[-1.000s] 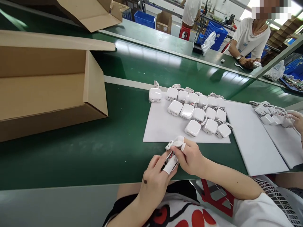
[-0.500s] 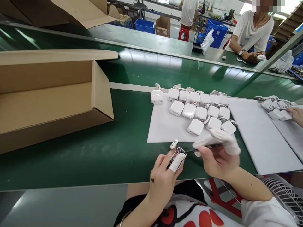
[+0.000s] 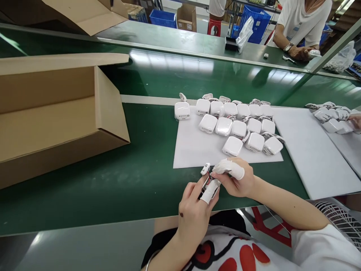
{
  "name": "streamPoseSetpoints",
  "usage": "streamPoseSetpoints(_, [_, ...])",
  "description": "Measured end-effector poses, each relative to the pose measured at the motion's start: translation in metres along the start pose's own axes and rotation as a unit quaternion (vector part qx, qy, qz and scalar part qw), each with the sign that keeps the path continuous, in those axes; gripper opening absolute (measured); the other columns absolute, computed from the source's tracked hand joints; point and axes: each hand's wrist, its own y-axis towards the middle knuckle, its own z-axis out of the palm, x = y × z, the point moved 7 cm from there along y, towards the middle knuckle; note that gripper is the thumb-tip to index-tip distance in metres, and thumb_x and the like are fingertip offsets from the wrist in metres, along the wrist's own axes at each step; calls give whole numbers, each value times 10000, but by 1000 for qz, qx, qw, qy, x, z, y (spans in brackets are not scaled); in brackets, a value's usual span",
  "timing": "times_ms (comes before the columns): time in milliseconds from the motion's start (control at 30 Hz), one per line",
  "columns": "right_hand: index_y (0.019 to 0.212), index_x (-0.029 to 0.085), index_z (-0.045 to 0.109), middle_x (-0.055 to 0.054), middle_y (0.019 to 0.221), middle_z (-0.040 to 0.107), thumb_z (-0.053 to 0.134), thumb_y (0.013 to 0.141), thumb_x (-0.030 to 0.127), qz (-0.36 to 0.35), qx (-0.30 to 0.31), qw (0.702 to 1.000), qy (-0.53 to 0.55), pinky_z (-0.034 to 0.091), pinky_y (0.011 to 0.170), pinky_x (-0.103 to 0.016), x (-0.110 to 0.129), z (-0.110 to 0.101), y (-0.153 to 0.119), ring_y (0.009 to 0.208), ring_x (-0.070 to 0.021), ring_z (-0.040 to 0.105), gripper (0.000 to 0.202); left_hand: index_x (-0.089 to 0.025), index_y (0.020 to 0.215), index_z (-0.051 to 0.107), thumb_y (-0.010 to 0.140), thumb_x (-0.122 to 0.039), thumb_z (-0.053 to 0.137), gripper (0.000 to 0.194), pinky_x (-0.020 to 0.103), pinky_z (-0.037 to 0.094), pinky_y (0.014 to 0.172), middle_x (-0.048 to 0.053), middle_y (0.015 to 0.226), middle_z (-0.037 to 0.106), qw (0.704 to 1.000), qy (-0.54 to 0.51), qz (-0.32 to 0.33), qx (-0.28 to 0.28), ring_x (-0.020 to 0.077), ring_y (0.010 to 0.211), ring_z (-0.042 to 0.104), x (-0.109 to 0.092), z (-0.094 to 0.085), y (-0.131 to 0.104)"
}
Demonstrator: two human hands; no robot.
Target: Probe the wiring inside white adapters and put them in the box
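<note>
On the green table, an open carton takes up the left side, while a white sheet bearing rows of white cases lies just beyond the hands. The left hand has its fingers gripping a small wired unit near the table's front edge. The right hand bends its fingers over the unit, masking much of it; whether they pinch anything cannot be told. A co-worker's hand is cut off at the right edge.
</note>
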Motion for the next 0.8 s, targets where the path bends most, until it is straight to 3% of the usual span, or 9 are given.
streamPoseSetpoints(200, [830, 172, 522, -32, 661, 625, 456, 868, 105, 51, -25, 998, -14, 447, 484, -230, -2, 6, -12, 528, -131, 552, 102, -145, 1006, 620, 787, -87, 601, 228, 282, 469, 641, 105, 918, 650, 1000, 14, 3, -8, 169, 698, 474, -1, 0, -2])
streamPoseSetpoints(467, [870, 197, 526, -12, 653, 631, 468, 889, 153, 51, -102, 993, -20, 491, 509, -210, 6, -25, 5, 550, -132, 603, 76, -168, 965, 646, 783, -111, 618, 192, 259, 459, 634, 84, 970, 659, 1000, 13, -17, -12, 145, 674, 452, -2, 1, -2])
streamPoseSetpoints(600, [827, 201, 511, 18, 616, 602, 443, 919, 195, 63, -22, 997, 35, 446, 445, -180, -2, -12, 13, 488, -97, 555, 115, -160, 957, 641, 782, -105, 612, 186, 260, 450, 610, 88, 957, 660, 1000, 14, -24, -1, 154, 673, 450, -3, 1, -1])
streamPoseSetpoints(800, [844, 184, 505, -2, 613, 600, 408, 940, 225, 12, 68, 997, 35, 445, 477, -212, -4, 9, 11, 512, -117, 557, 142, -150, 849, 628, 797, -100, 584, 84, 257, 429, 566, 82, 789, 630, 1000, 14, -16, -12, 161, 656, 438, -3, -1, 2])
